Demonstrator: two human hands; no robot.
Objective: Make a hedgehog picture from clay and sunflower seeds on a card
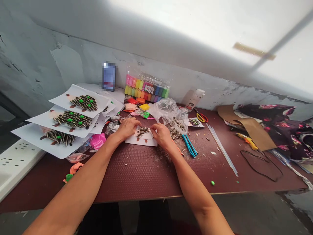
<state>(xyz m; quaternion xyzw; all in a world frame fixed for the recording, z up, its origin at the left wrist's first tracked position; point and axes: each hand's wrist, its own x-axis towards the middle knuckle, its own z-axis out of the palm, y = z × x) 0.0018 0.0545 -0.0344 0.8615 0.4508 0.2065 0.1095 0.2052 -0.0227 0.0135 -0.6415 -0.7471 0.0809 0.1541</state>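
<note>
A white paper card [153, 142] lies on the table with a hedgehog shape of pale clay, dark brown clay dots and rows of striped sunflower seeds [143, 131]. My left hand [127, 129] rests over the card's left side, fingertips drawn together at its upper edge; whatever they pinch is too small to make out. At the right side of the seed rows, my right hand [161, 134] has its thumb and fingers pinched together, with anything between them hidden. Just beyond it, loose sunflower seeds [174, 132] spill from a clear plastic bag [166, 109].
Finished hedgehog cards [58, 143] are stacked at left beside a white power strip [19, 163]. Colored clay packs [146, 89] lean on the wall near a phone [109, 76]. Rightward are a blue utility knife [189, 146], scissors [201, 117], glue sticks [222, 150] and a glue gun [248, 141].
</note>
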